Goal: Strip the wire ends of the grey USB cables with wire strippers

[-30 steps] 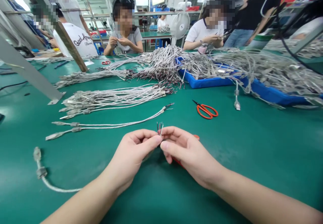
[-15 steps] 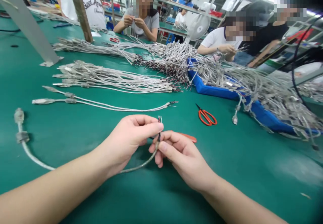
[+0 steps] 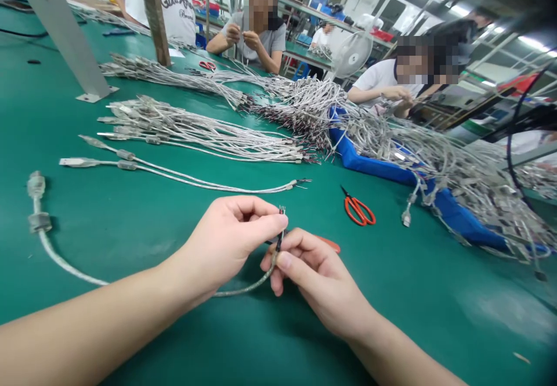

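Observation:
My left hand (image 3: pixel 241 223) pinches the thin stripped wires at the end of a USB cable (image 3: pixel 65 264), their tips poking up past the thumb. Just below, my right hand (image 3: pixel 311 267) grips the same cable where its clear jacket ends and the dark inner part begins. The cable curves under my left forearm to a plug (image 3: pixel 36 184) at the left, with a grey block a little way along it. Behind my right fingers shows the orange handle (image 3: pixel 329 243) of a tool, mostly hidden. Beyond my hands, two more cables (image 3: pixel 209 187) lie side by side.
Red-handled scissors (image 3: pixel 360 209) lie right of centre. A pile of cables (image 3: pixel 204 133) sits behind, and a blue tray (image 3: pixel 374 167) overflows with more at the right. A metal post (image 3: pixel 72 43) stands at the left. Several people work across the green table (image 3: pixel 435 316).
The view has shifted slightly, so the table things appear moved a little. Both hands keep their hold on the cable, with almost no change in pose.

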The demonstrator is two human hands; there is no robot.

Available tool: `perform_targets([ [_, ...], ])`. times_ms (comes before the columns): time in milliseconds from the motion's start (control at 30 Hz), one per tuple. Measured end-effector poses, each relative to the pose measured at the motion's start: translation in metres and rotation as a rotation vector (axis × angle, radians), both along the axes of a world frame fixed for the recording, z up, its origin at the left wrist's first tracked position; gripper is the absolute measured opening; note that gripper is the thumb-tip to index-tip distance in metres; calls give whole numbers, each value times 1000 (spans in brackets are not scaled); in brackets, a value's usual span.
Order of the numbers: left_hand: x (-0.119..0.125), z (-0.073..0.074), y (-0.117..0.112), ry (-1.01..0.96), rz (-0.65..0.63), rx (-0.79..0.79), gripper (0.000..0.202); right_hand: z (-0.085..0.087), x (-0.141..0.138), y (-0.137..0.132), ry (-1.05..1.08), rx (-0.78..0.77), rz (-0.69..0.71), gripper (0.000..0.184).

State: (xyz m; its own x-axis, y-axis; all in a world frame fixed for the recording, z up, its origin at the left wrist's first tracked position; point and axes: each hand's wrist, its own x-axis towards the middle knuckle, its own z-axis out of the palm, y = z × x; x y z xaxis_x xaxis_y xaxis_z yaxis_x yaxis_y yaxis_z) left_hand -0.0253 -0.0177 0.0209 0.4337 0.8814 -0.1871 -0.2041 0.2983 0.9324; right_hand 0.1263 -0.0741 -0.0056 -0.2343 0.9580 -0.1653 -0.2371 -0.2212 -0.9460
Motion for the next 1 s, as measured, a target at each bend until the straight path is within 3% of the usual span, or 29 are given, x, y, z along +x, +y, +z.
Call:
perform_targets([
  [200,2,-2,-1,29,-50,33,17,0,-3,-2,-19,16,-34,15],
  [400,8,-10,-9,14,-179,31,18,2,0,-1,-99,89,-224,15],
  [667,5,-11,-13,295,-392,216,34,4,11,4,-129,102,-331,21],
  [1000,7,-6,-12,265,-360,114,20,15,14,4,80,39,-369,20],
])
